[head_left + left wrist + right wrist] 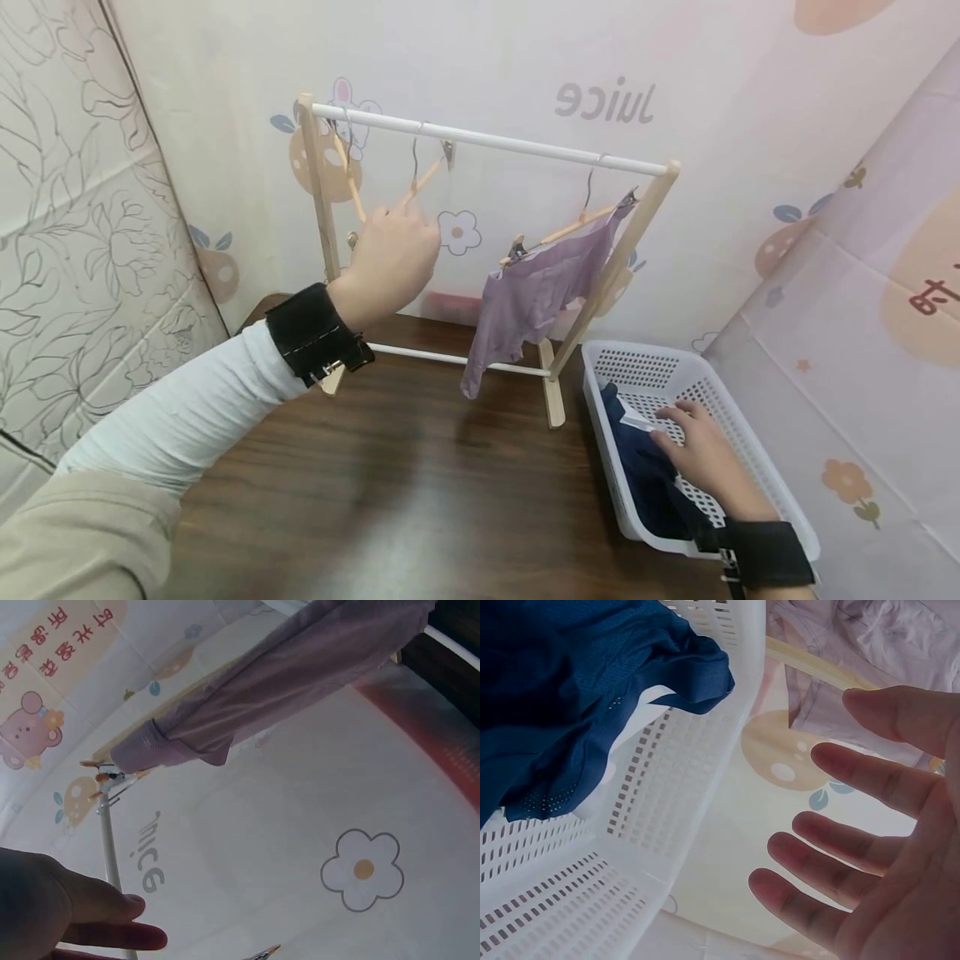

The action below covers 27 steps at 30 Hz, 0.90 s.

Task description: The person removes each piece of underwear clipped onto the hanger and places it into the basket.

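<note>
My left hand (393, 258) is raised at the clothes rack, in front of the middle hanger (426, 179), and hides that hanger's lower end. In the left wrist view its thumb (112, 904) and a finger stand apart, with nothing seen between them; whether it touches the hanger is hidden. Over the white basket (757, 450), my right hand (701, 446) has its fingers spread and holds nothing. Dark blue cloth (645, 475) with a white tag (636, 417) lies along the basket's left side, close to the right fingertips. In the right wrist view the blue cloth (577, 690) is apart from the hand.
A mauve garment (536, 292) hangs from a clip hanger (577, 227) at the rack's right end. Another hanger (348, 167) hangs at the left end of the white rail (495, 142). The rack stands on a brown wooden table (420, 467), with printed curtains behind and beside it.
</note>
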Each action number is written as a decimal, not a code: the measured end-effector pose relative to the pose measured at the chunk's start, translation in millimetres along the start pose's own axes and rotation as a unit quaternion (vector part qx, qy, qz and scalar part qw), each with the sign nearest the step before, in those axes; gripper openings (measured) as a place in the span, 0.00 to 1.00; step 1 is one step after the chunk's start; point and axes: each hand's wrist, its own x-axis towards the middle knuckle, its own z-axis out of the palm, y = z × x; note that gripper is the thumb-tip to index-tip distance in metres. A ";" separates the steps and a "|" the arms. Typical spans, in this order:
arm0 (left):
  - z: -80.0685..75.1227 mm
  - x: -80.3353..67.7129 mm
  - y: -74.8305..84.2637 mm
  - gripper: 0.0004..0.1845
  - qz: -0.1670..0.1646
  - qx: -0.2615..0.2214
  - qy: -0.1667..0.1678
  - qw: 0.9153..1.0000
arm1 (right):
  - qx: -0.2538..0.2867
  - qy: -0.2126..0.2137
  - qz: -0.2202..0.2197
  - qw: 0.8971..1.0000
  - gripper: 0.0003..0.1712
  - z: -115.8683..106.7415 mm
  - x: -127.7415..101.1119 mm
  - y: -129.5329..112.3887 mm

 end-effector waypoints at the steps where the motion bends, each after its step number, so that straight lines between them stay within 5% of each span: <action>1: 1.4 -3.1 1.4 0.11 0.004 -0.010 0.011 1.000 | 0.002 0.001 0.000 1.000 0.19 -0.4 -1.3 0.3; 7: 13.3 -39.4 17.0 0.10 0.012 -0.112 0.112 0.987 | 0.019 0.025 -0.018 0.999 0.18 -3.1 -4.3 -2.0; 10: 22.1 -63.3 23.6 0.08 -0.008 -0.172 0.135 0.976 | 0.023 0.043 -0.042 0.998 0.18 -7.4 -0.2 -8.0; 16: 38.6 -89.3 25.6 0.07 -0.064 -0.238 0.126 0.961 | 0.030 0.071 -0.089 0.993 0.17 -17.8 6.2 -26.3; 27: 63.5 -108.3 34.2 0.08 -0.098 -0.260 0.076 0.958 | 0.097 0.032 -0.089 0.991 0.19 -14.0 -3.9 -64.3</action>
